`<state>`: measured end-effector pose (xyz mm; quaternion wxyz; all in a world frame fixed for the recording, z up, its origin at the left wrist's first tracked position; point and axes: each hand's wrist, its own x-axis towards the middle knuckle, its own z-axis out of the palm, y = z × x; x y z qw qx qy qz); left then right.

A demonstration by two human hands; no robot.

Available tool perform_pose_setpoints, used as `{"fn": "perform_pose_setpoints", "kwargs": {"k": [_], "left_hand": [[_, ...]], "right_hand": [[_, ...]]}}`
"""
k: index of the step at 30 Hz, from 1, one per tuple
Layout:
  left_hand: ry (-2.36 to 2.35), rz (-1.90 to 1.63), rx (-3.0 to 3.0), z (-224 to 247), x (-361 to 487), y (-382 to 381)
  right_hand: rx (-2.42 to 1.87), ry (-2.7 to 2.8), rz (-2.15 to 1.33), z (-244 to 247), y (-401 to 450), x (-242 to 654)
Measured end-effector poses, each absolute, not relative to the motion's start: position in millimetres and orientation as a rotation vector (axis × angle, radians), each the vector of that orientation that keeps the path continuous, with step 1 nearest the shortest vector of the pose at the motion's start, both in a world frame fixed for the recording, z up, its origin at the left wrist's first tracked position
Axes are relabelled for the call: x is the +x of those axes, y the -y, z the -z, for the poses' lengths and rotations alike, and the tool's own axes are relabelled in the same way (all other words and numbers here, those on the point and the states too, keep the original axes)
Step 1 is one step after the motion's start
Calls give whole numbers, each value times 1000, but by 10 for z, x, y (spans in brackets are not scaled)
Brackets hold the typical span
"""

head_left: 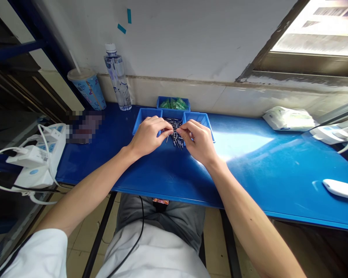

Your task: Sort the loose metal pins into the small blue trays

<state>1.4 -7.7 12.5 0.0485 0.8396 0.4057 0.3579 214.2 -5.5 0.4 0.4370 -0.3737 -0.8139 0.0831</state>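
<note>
My left hand and my right hand come close together over a pile of small, thin metal pieces, dark and silvery. Thumb and forefinger of each hand are pinched. Whatever sits between the fingertips is too small to make out. The pieces spill from a blue middle bin onto the tabletop. Partly behind my left hand is a left blue bin; my right hand covers much of a right blue bin. Green packets lie in a rear blue bin.
A water bottle and a paper cup with a straw stand at the back left of the blue table. Power strips with cables sit far left. Rightward are a tissue pack and a white device.
</note>
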Motion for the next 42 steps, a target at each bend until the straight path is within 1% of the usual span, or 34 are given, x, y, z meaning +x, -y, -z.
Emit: {"fn": "perform_pose_setpoints", "kwargs": {"k": [18, 30, 42], "left_hand": [[-1234, -1080, 2565, -125, 13, 75], [-1144, -1200, 2582, -116, 17, 83], [-1144, -1238, 2561, -104, 14, 69]], "right_hand": [[-920, 2014, -206, 5, 51, 2141], [-936, 1995, -204, -7, 43, 2143], [-836, 1951, -177, -1, 52, 2145]]}}
